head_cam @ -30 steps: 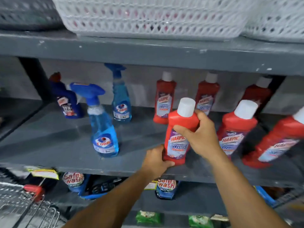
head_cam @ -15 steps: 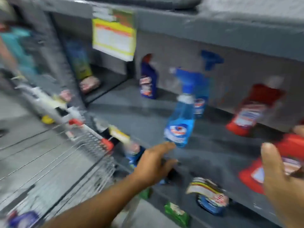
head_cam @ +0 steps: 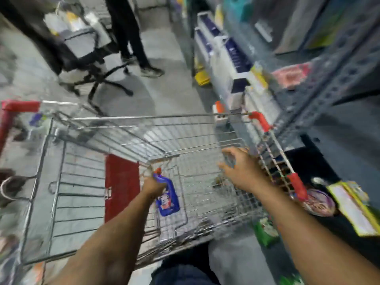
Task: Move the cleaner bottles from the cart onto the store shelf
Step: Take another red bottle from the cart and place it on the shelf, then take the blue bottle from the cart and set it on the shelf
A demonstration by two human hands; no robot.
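Reaching down into the silver wire shopping cart [head_cam: 131, 140], the left hand [head_cam: 152, 187] has its fingers [head_cam: 148, 179] closed around the neck of a dark blue plastic cleaner bottle [head_cam: 167, 202] with a red cap, low inside the basket. Beyond it, the right hand [head_cam: 244, 169] hovers with fingers [head_cam: 230, 152] spread and empty, near the cart's right rim. Farther right stands the grey metal store shelf [head_cam: 329, 95].
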